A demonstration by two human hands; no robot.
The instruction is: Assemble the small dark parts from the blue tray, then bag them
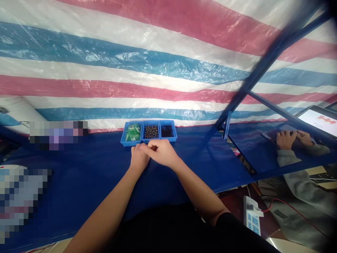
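Workshop, makeshift. Striped sheeting (142, 65) behind; blue bench (86, 182); blue frame (252, 79); three bins (131, 143), small loose parts (151, 132) inside; power strip (252, 219); co-worker's hand (285, 140) at adjoining bench (264, 154), with screen (319, 121).

No lettering, brand or number can be read. On the screen (316, 117) at the far right, a reddish-orange figure (324, 119) stands on a white ground, with tiny dark marks (317, 125) below and to its left, too small to make out. A white object (12, 167) at the left edge bears a small red mark (2, 167), equally illegible.
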